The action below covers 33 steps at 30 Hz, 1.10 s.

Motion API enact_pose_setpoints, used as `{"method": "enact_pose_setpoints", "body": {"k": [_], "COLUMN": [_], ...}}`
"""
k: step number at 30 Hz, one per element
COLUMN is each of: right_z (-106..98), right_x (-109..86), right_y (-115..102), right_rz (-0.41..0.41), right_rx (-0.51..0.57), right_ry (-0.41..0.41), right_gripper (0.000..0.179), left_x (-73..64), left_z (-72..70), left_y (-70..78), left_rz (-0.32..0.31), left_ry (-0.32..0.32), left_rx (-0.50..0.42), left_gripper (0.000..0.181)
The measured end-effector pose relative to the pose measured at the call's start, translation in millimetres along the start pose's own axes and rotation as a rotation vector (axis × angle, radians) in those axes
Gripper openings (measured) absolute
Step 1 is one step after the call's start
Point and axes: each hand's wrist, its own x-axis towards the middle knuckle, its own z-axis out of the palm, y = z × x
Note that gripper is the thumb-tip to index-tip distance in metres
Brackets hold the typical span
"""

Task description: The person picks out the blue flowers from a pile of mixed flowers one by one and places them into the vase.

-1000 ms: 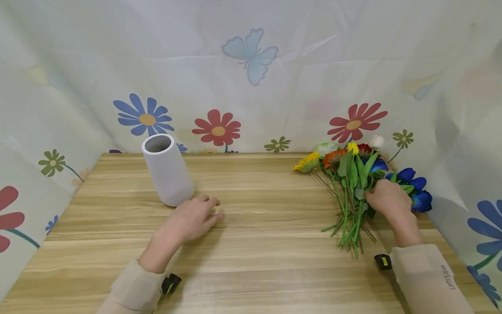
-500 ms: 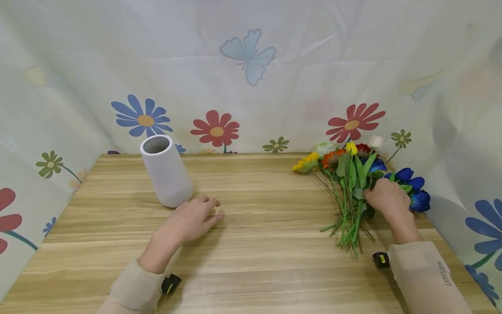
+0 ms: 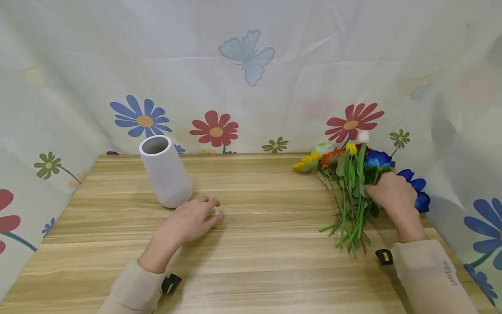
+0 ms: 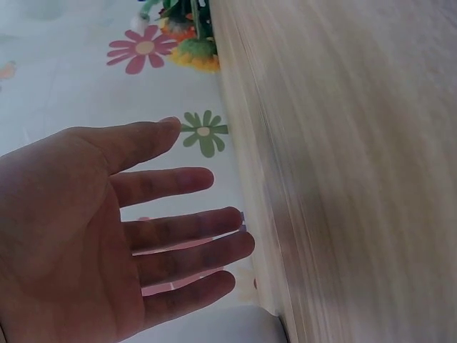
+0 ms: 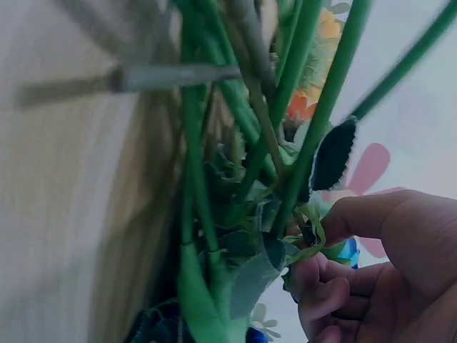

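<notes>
On the right of the table lies a bunch of flowers with green stems toward me. My right hand reaches into it; in the right wrist view the thumb and forefinger pinch a leafy flower stem. Just above that hand in the head view is a large blue flower, with a white tulip beside it. On the left stands a white vase, its dark mouth showing. My left hand is next to the vase's base, fingers spread and relaxed, and holds nothing.
More blue flowers lie beyond my right wrist, at the table's right edge. A yellow flower and an orange one sit at the bunch's left. A printed curtain hangs behind the wooden table.
My right hand has shifted slightly right and up; the large blue flower near it has risen into fuller view. The white tulip has moved left and up. The left hand stays put.
</notes>
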Motion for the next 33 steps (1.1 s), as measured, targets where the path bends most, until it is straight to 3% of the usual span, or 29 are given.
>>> {"method": "enact_pose_setpoints", "body": {"k": [7, 17, 29, 33], "right_z": [-4.4, -10.1, -17.8, -19.4], "right_x": [-2.9, -9.9, -12.6, -14.0], "right_y": [-4.5, -15.4, -27.5, -32.0], "right_rz": [-0.011, -0.144, -0.209, -0.241], "right_rx": [0.022, 0.085, 0.156, 0.188], "right_ry": [0.058, 0.155, 0.271, 0.276], "right_gripper": [0.046, 0.047, 0.025, 0.032], "left_x": [0.6, 0.9, 1.8, 1.6], "left_z": [0.9, 1.0, 0.2, 0.4], "left_y": [1.0, 1.5, 2.8, 4.3], "left_rz": [0.003, 0.014, 0.008, 0.009], "left_ry": [-0.004, -0.003, -0.023, -0.031], "left_rx": [-0.001, -0.008, -0.015, -0.021], "left_gripper": [0.038, 0.038, 0.038, 0.038]}}
